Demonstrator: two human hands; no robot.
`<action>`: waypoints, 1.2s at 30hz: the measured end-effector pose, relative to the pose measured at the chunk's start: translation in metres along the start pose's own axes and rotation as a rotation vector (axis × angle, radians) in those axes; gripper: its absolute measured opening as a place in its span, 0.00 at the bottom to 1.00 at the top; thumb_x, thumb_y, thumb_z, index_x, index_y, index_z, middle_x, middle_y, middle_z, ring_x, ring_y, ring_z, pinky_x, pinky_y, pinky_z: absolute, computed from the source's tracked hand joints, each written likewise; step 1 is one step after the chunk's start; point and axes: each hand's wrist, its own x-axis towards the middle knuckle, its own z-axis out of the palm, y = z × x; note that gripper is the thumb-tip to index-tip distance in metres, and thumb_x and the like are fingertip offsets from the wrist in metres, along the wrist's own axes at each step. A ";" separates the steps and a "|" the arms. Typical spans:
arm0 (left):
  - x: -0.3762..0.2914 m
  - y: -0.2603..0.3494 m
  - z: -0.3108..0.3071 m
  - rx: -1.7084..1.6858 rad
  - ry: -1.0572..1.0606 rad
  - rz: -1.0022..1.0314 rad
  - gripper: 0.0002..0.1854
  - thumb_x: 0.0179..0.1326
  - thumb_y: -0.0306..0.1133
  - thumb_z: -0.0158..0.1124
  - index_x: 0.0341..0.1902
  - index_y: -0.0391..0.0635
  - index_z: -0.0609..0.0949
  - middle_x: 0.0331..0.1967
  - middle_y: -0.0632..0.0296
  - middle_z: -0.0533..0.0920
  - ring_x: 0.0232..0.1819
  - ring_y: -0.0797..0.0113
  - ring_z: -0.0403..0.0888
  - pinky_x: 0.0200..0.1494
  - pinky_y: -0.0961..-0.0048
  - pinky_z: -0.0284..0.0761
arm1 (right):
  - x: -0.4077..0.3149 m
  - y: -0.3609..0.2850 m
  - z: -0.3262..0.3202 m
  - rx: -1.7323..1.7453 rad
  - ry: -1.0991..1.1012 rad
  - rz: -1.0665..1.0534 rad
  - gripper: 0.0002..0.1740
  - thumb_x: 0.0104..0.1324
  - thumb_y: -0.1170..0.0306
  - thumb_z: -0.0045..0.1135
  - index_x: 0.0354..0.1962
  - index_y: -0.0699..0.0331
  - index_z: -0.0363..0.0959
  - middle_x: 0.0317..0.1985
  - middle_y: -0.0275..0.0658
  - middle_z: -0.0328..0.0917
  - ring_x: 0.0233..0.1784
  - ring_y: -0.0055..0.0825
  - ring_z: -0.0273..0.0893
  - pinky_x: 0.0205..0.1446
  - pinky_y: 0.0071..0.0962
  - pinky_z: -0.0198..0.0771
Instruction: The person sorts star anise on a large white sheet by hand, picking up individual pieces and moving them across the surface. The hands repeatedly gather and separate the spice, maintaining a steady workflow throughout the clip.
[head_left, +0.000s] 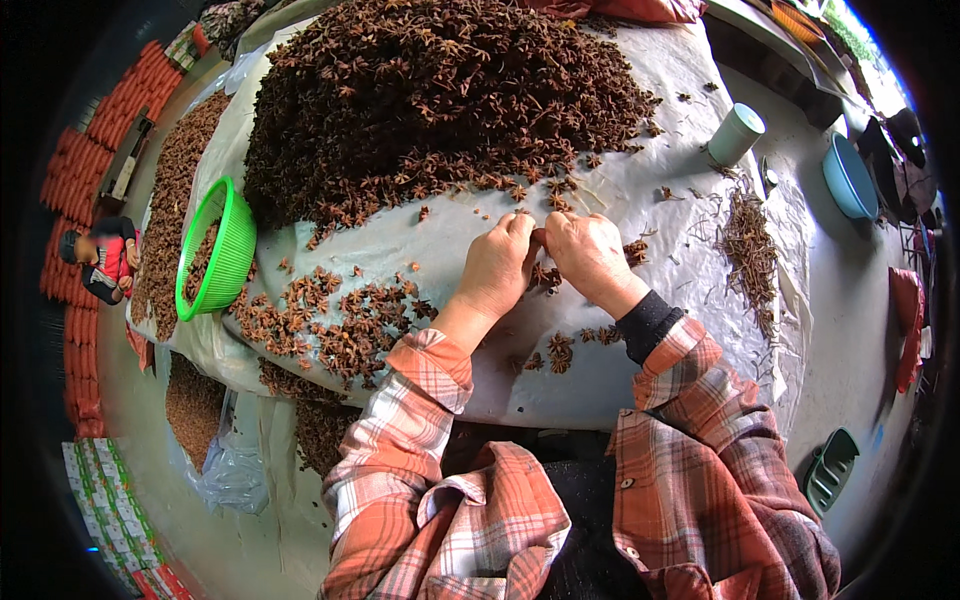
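My left hand (498, 262) and my right hand (587, 251) meet over the sheet-covered table (480, 382), fingertips pinched together on a small reddish-brown piece (538, 235), which looks like star anise; the fingers mostly hide it. Beyond them rises a large heap of dried star anise (450, 97). A looser spread of star anise (337, 319) lies to the left of my left hand. A few pods (559, 352) lie below my right hand, and others lie partly hidden behind both hands. Thin brown stems (750, 255) form a small pile to the right.
A green plastic basket (236, 247) stands at the left, beside another brown heap (176, 210). A pale green cylindrical container (737, 135) stands at the right edge. On the floor are a blue basin (850, 176) and a green plastic stool (831, 469). Another person (101, 259) is at the far left near stacked red sacks (82, 172).
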 end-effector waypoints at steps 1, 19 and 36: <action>0.002 0.001 -0.002 -0.033 0.007 -0.010 0.11 0.58 0.23 0.64 0.44 0.43 0.75 0.37 0.52 0.81 0.34 0.46 0.83 0.36 0.56 0.79 | -0.002 0.001 -0.001 0.010 0.056 0.004 0.12 0.67 0.65 0.54 0.27 0.61 0.69 0.21 0.42 0.77 0.25 0.43 0.78 0.32 0.39 0.71; 0.037 -0.079 -0.006 0.206 0.096 0.064 0.09 0.50 0.24 0.68 0.34 0.39 0.78 0.42 0.56 0.76 0.48 0.52 0.74 0.49 0.56 0.72 | 0.068 0.032 0.016 0.282 0.025 -0.117 0.14 0.58 0.73 0.60 0.44 0.60 0.77 0.44 0.38 0.75 0.44 0.38 0.75 0.50 0.34 0.72; 0.019 -0.013 -0.016 -0.192 -0.215 0.023 0.11 0.55 0.18 0.63 0.42 0.38 0.77 0.39 0.57 0.78 0.42 0.57 0.78 0.45 0.65 0.75 | 0.017 0.020 -0.044 0.112 -0.119 -0.289 0.12 0.57 0.70 0.65 0.39 0.61 0.74 0.33 0.37 0.74 0.40 0.36 0.77 0.49 0.34 0.70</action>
